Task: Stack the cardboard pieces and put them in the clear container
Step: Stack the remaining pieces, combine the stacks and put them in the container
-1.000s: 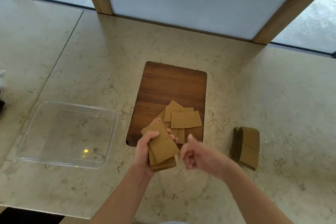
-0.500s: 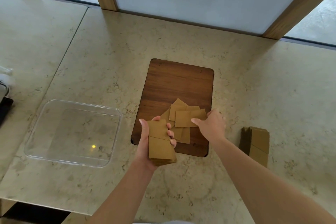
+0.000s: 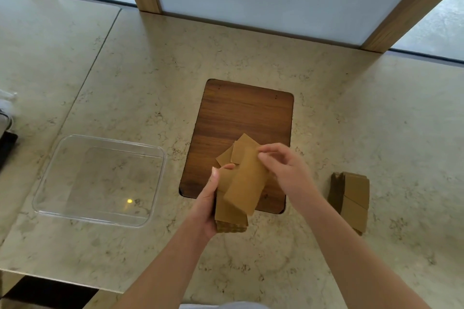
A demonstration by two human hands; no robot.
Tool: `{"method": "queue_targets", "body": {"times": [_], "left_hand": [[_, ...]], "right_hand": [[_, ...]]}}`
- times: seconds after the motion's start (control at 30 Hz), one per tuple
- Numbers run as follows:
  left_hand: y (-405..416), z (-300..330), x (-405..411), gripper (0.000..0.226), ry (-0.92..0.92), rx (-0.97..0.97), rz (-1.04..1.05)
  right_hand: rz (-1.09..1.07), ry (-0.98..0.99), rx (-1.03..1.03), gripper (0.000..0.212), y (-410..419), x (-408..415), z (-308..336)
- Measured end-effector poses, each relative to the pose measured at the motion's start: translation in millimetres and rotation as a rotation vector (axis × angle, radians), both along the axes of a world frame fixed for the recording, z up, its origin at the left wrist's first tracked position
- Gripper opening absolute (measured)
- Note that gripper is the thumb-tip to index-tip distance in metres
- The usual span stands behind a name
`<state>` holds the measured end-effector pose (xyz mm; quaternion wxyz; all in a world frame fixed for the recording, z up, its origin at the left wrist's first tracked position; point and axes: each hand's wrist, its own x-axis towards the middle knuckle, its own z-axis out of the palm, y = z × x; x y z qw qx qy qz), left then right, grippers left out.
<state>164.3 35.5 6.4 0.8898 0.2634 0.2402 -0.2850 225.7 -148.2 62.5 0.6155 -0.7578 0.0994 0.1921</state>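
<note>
Cardboard pieces (image 3: 244,144) lie partly loose on the wooden board (image 3: 247,113), only a few overlapping ones showing beyond the hands, while a gathered stack (image 3: 231,218) sits upright in the left hand (image 3: 208,208), thumb on its near face and fingertips curled over the top edge. The right hand (image 3: 286,170) pinches the upper end of one piece (image 3: 244,183) and holds it slanted across the front of the stack, not squared with it. The clear container (image 3: 37,198) stands to the left on the stone counter (image 3: 150,70), with nothing in it. A second pile of cardboard (image 3: 355,194) rests to the right, well apart from the board.

The step in hand appears to be adding this piece to the stack. To do it well, turn the piece until its long edges run with the stack's, slide it flat against the face, then let the left thumb lift briefly and clamp over it. Tapping the bottom edge on the board would probably square the pile before reaching for the next piece; a crooked layer risks fanning out on the way to the container.
</note>
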Motion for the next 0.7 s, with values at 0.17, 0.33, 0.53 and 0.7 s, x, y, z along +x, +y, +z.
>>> {"method": "queue_targets", "body": {"times": [0.17,0.33,0.53,0.7], "left_hand": [[-8.5,5.3,2.6,0.078,-0.056,0.083,-0.079],[-8.6,1.2,1.7,0.074,-0.016,0.099,-0.013],[-2.6,-0.2,6.0,0.041,0.006,-0.017,0.098],[3.2,0.5,6.3,0.045,0.033,-0.085,0.171]], "right_hand": [[0.142,-0.092,-0.151,0.016,29.3,-8.4,-12.1],[0.253,-0.092,-0.192,0.021,24.5,-1.2,-30.3],[0.170,-0.074,-0.732,0.054,0.2,31.7,-65.4],[0.287,-0.056,-0.901,0.069,-6.7,38.3,-79.9]]}}
